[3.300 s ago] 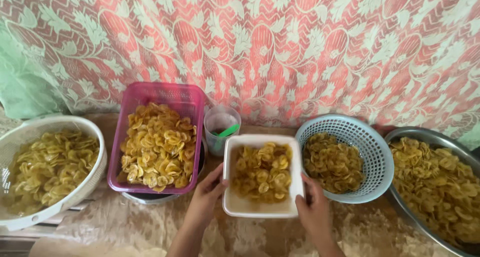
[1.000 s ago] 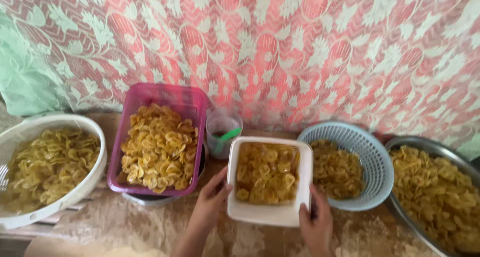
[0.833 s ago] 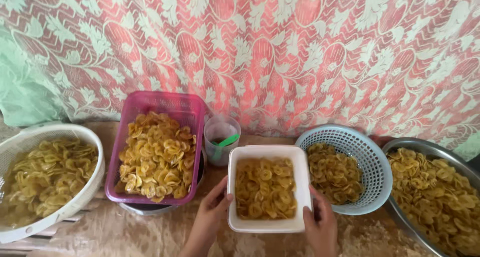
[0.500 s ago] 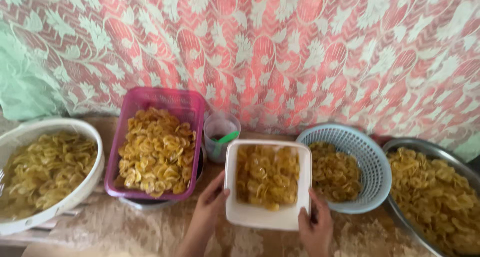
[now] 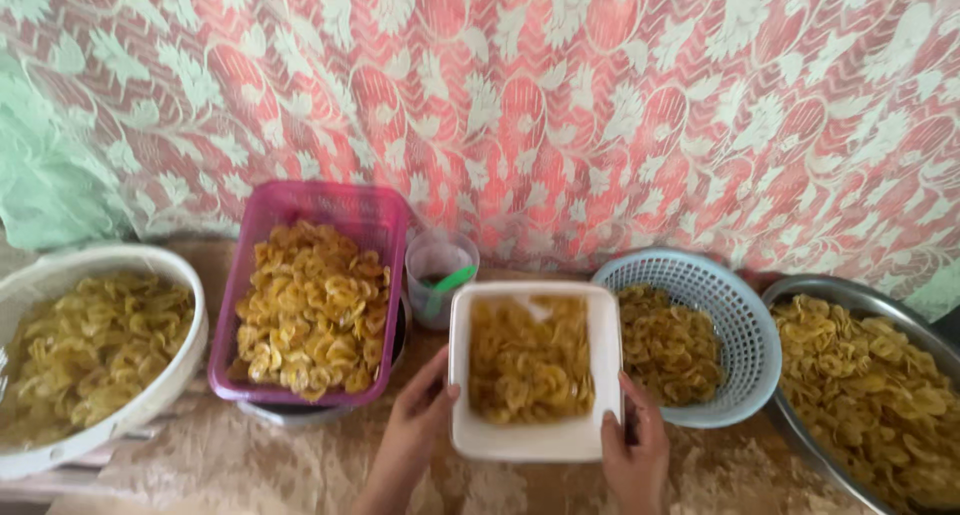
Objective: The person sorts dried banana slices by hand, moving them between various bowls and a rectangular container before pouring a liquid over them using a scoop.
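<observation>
A person stands at a low surface (image 5: 250, 465) draped in a pale patterned cloth, both hands on a white square container (image 5: 533, 445) of yellow banana chips (image 5: 530, 373). The chips inside are blurred and bunched toward the far side, so the step in hand looks like shaking or tossing them within the container, which appears tipped or lifted slightly off the cloth; I cannot tell whether its base touches.

The left hand (image 5: 418, 430) grips the container's left wall, thumb hooked over the rim and fingers (image 5: 432, 370) spread only a little, curled against the outside. The right hand (image 5: 635, 450) grips the near right corner the same way, thumb on the rim and fingers wrapped round the wall. Both hands are closed firmly on the container and hold nothing else.

As a judgement, the next move calls for a steady, level hold, because the chips are loose and lie close to the rim on the far side, where a sharp tilt could spill them.

Around it: just to the right, touching or nearly so, is a blue perforated basket (image 5: 745, 320) of chips, and beyond that a metal bowl (image 5: 800, 297), also full. To the left sits a pink rectangular basket (image 5: 330, 203) heaped with chips, then a large white round bowl (image 5: 190, 305) of paler ones. Behind the container stands a clear plastic cup (image 5: 440, 265) with a green utensil inside. A red and white floral curtain (image 5: 560, 105) hangs behind everything.
</observation>
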